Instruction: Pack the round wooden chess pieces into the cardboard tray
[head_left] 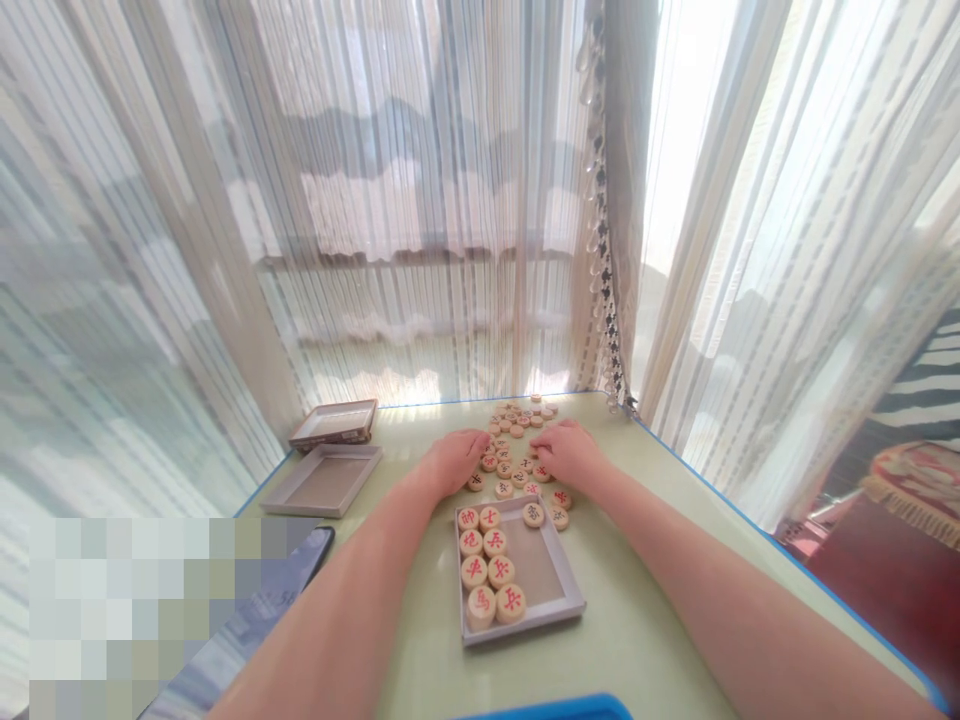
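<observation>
Round wooden chess discs with red or dark characters point(517, 440) lie scattered on the pale green table point(645, 620). My left hand point(452, 461) rests palm down on the left side of the pile, fingers curled over a few discs. My right hand point(568, 452) lies on the right side of the pile, fingers bent onto the discs. Just in front of the hands sits a shallow grey tray point(551, 580) holding several red-marked discs in two columns on its left side, plus one dark-marked disc at its far edge.
Two more shallow trays, one grey point(324, 482) and one brown-rimmed point(335, 424), lie at the far left of the table. A dark phone point(247, 620) lies at the near left. Sheer curtains point(405, 220) surround the table. A blue object's edge point(555, 708) shows at the bottom.
</observation>
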